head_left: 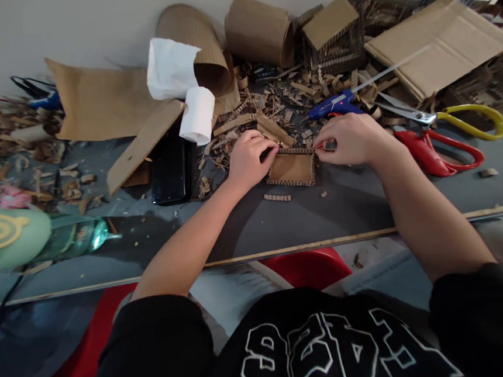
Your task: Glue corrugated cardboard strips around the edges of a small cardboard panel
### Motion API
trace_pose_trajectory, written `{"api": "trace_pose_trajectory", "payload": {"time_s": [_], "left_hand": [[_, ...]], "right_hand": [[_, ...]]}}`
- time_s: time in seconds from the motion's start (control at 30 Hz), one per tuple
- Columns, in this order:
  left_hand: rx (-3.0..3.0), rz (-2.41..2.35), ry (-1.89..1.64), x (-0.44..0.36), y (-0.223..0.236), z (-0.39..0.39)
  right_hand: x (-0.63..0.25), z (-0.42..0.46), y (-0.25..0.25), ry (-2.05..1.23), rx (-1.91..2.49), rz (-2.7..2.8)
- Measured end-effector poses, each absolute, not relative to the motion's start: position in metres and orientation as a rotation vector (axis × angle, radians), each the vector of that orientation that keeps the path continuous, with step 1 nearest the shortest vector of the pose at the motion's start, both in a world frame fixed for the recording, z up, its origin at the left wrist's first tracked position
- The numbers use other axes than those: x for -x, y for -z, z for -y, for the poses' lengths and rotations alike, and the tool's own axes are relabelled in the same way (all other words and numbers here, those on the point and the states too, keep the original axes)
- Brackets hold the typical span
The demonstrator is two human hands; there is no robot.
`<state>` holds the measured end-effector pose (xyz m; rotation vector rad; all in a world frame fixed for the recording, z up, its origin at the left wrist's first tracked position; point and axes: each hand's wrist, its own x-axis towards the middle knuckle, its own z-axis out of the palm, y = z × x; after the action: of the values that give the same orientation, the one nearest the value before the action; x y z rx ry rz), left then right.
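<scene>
A small rectangular cardboard piece [292, 168] lies flat on the dark table, edged with corrugated strips. Along its far edge runs a thin corrugated cardboard strip [296, 150]. My left hand [251, 159] pinches the strip's left end between thumb and fingers. At the other end, my right hand [347, 140] is closed in a pinch on the same strip; its fingertips partly hide that end. A short loose corrugated piece [278, 198] lies just in front of the cardboard piece.
Cardboard scraps [266, 108] heap up behind my hands. A blue glue gun [334, 105] and yellow-and-red-handled scissors [435, 131] lie to the right. To the left are a black phone [169, 171], a white paper roll [198, 115] and a green bottle [73, 236]. Cardboard rolls [259, 29] stand behind.
</scene>
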<state>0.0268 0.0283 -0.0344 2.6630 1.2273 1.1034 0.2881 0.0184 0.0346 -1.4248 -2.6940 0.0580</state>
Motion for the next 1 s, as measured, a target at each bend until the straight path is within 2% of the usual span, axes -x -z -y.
{"api": "trace_pose_trajectory", "payload": {"time_s": [0.47, 0.7, 1.0], "left_hand": [[-2.655, -1.368, -1.263, -0.026, 0.028, -0.017], [-2.898, -1.200, -1.095, -0.036, 0.024, -0.003], [-2.711, -1.232, -1.367, -0.044, 0.023, -0.002]], "right_hand": [[-0.278, -0.015, -0.034, 0.048, 1.384, 2.492], [-0.256, -0.002, -0.027, 0.037, 1.179, 2.569], [-0.252, -0.005, -0.016, 0.010, 1.059, 2.446]]}}
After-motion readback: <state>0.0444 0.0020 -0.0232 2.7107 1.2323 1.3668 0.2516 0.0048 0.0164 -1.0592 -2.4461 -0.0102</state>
